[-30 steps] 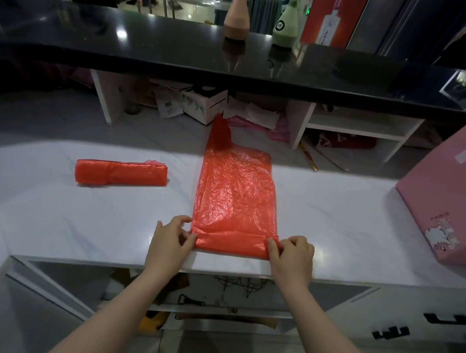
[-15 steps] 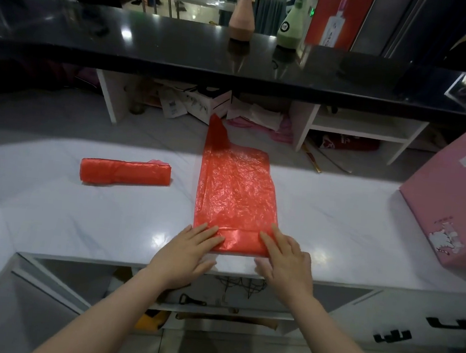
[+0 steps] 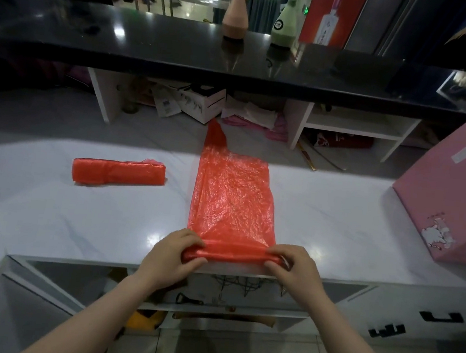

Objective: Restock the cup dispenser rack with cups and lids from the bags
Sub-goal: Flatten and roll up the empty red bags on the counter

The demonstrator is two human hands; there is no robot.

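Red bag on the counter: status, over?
Both hands, left hand and right hand, pinch the rolled near end of the red bag. Rest lies flat on the white counter. Rolled bag apart, left. Nothing in the way.

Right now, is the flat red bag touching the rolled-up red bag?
Apart. The head view shows bare white counter between the flat red bag and the rolled-up red bag.

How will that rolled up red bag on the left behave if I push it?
The rolled bag would likely roll or slide easily, being a tube on glossy marble. It looks light, thin crinkly plastic. It may loosen, since a loose edge shows at its far end.
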